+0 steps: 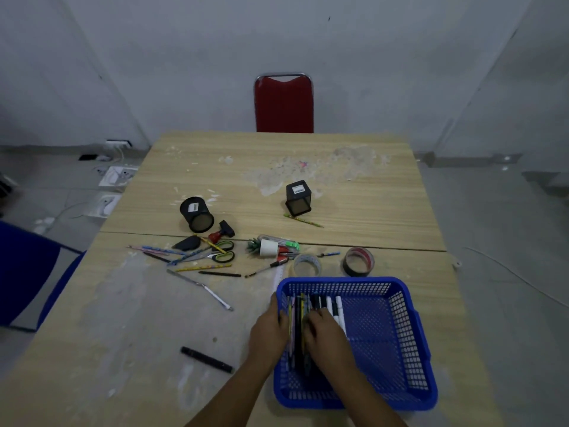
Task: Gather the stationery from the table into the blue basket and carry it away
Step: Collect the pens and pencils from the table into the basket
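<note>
The blue basket [400, 349] stands at the table's near right. Several pencils and pens [297, 334] lie along its left side, with markers [334, 306] beside them. My left hand [268, 331] grips the basket's left wall, thumb outside and fingers over the rim. My right hand [323, 334] is inside the basket, its fingers curled on the pencils. Loose on the table are scissors [223, 253], more pencils [160, 250], a black marker [206, 359], a metal ruler [200, 286], two tape rolls [307, 265] [358, 261], a stamp [221, 232] and a white cup [267, 248].
A round black pen holder [197, 214] lies on its side, and a square one [298, 198] stands tilted with a pencil [303, 220] before it. A red chair [283, 103] stands at the far end of the wooden table [354, 167]. A blue chair [27, 272] is at the left.
</note>
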